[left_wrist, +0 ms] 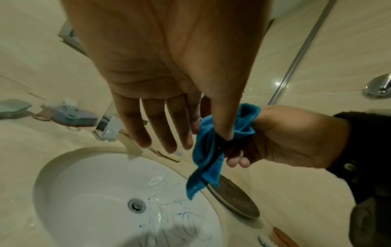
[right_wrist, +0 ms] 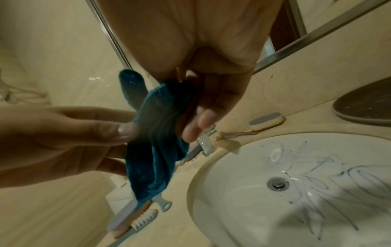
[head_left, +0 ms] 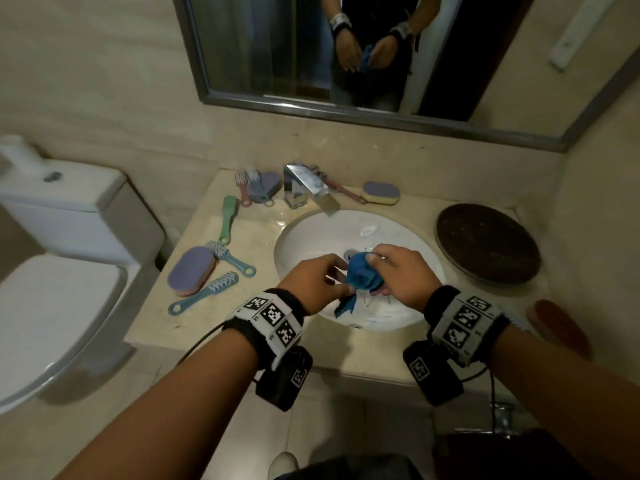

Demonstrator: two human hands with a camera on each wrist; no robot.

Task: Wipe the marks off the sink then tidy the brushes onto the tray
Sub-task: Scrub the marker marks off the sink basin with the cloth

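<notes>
**Cloth held over the marked sink**

Right now a blue cloth [head_left: 360,277] hangs bunched between both hands above the white sink [head_left: 318,233]. The right hand [head_left: 403,273] has its fingers curled around the upper bundle. The left hand [head_left: 313,280] pinches the cloth with thumb against forefinger, while its other fingers [left_wrist: 160,132] stretch out straight. A loose corner of the cloth dangles down towards the basin. Blue scribbled marks [right_wrist: 330,188] cover the bowl around the drain [right_wrist: 277,183]. Several brushes [head_left: 221,287] lie scattered on the bench [head_left: 242,317] left of the sink. The dark round tray [head_left: 486,242] sits on the right.
</notes>
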